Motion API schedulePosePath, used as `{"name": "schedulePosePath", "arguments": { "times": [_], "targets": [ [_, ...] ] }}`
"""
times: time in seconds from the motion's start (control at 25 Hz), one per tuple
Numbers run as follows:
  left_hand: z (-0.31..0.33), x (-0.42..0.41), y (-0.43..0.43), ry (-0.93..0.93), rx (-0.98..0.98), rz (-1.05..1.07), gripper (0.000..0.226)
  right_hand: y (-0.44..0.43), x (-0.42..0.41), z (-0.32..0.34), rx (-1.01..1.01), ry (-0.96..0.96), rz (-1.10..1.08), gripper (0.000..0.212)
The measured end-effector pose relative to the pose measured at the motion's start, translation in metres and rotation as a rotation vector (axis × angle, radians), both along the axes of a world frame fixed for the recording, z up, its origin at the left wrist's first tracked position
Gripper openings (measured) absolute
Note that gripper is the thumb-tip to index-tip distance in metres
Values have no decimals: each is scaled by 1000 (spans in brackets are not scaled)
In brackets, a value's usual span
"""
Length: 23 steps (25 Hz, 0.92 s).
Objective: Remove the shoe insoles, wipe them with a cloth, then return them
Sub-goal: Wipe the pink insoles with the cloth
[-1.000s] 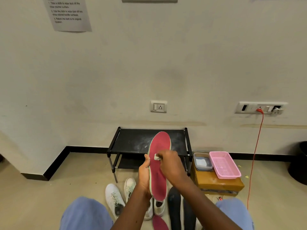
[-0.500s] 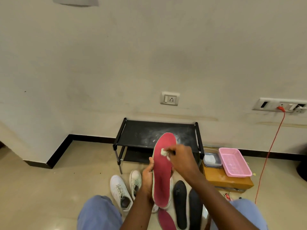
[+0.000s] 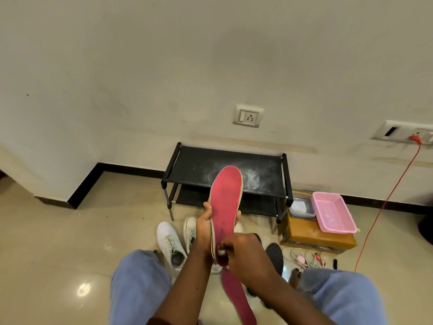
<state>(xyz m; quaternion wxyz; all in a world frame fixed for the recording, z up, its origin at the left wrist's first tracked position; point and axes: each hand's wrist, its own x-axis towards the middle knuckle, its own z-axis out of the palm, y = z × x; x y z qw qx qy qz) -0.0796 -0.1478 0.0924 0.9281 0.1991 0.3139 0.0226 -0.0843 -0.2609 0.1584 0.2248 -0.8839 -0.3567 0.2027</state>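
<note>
One red insole (image 3: 226, 198) is gripped upright by the left hand (image 3: 204, 231), before a black rack (image 3: 199, 165); a white cloth (image 3: 221, 251) is pinched against its heel by the right hand (image 3: 246, 254).

matt red insole (image 3: 226, 202), glossy tiled floor (image 3: 70, 242), pink plastic tray (image 3: 332, 215)
</note>
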Motion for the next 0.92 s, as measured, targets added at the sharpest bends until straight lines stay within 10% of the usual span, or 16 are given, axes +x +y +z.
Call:
{"name": "schedulePosePath", "arguments": {
  "times": [0.48,0.92],
  "targets": [
    [-49,5,-8,82,67,48,66,62,99,-53,67,-64,-271,28],
    [-204,-1,-30,436,189,222,27,20,93,-224,-107,797,-368,39]
  ]
}}
